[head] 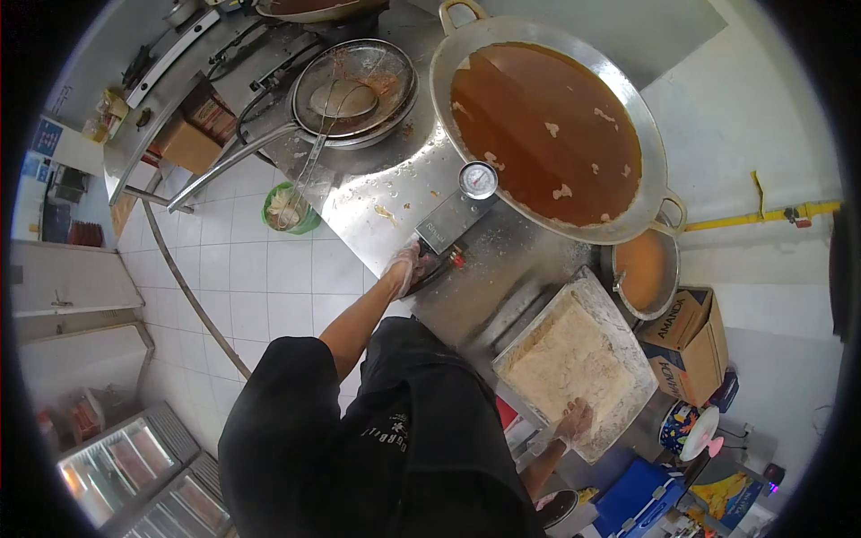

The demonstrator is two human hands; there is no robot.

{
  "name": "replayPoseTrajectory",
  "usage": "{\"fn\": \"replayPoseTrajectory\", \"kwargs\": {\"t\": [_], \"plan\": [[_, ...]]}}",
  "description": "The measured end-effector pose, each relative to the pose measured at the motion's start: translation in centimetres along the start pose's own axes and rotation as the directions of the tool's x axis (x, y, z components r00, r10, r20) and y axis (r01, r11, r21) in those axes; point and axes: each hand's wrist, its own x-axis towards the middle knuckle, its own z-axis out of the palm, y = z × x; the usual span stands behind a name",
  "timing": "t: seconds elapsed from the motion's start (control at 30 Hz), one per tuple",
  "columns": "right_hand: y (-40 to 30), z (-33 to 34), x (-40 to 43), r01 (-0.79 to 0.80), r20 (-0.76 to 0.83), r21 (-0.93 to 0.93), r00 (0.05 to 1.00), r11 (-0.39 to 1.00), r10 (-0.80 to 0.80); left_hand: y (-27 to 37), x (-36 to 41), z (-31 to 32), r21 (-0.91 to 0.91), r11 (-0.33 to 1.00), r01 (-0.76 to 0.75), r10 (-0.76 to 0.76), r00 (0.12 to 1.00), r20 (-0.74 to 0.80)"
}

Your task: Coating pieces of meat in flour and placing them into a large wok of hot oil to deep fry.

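Note:
In a clear plastic glove, my left hand (403, 269) grips the dark control knob at the front of a Rinnai gas burner (447, 228). A large two-handled metal wok (652, 148) stands over the burner, holding brown oil (531, 134) with small pale bits floating in it. A round dial thermometer (478, 180) is at the wok's near rim. My right hand (572, 424), also gloved, is over the near edge of a metal tray (622, 356) of pale flour (565, 356). Its fingers are apart and hold nothing.
A long-handled strainer (353, 67) rests on a bowl to the left. Behind the tray stand a pot of orange-brown liquid (642, 272) and cardboard boxes (689, 343). A yellow gas pipe (733, 218) runs along the wall. A green basket (306, 218) is below the counter's left edge.

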Motion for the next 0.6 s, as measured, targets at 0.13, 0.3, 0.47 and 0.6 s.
{"fn": "replayPoseTrajectory", "kwargs": {"t": [0.13,0.3,0.47,0.6], "plan": [[2.4,-0.3,1.4,0.106,0.003,-0.272,0.994,0.956,-0.109,-0.4,1.0,0.0,0.009,1.000,0.002,-0.002,0.999,0.037],[-2.6,2.0,-2.1,0.251,0.036,-0.618,0.956,0.745,-0.292,-0.7,1.2,-0.1,0.142,0.989,-0.031,0.030,0.999,0.012],[-0.9,2.7,-1.4,0.279,-0.090,-0.592,0.909,0.756,-0.406,0.0,1.6,0.9,0.094,0.993,0.065,-0.066,0.998,0.009],[-0.3,2.6,-1.1,0.316,-0.232,-0.558,0.829,0.768,-0.509,0.2,1.8,1.3,0.257,0.964,0.071,-0.058,0.997,-0.059]]}}
